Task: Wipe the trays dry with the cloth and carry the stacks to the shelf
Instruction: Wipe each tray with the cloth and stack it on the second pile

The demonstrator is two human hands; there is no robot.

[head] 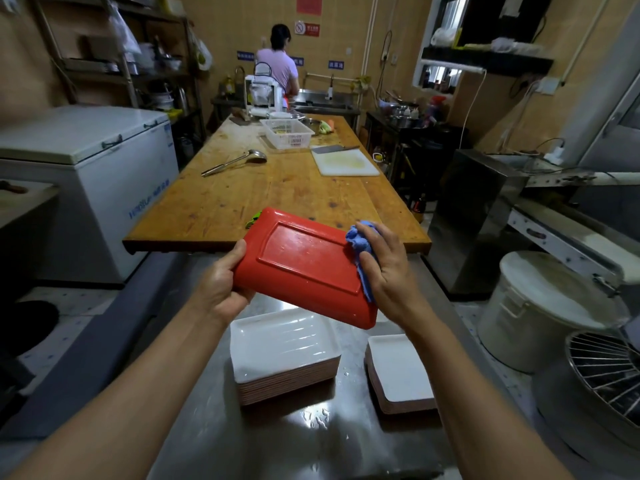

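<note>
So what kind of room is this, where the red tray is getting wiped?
Most likely a restaurant or canteen kitchen. Stacks of trays sit on a steel counter, a ladle and a cutting board lie on a long wooden table, and there is a chest freezer.

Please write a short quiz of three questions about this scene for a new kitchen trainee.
1. True or false: the red rectangular plastic tray is held with its underside facing up.
2. Which hand presses the crumpled blue cloth on the tray? A) left hand B) right hand
3. How many stacks of trays stand on the steel counter below?

Key: 1. True. 2. B. 3. Two: the larger stack and the smaller stack.
</note>
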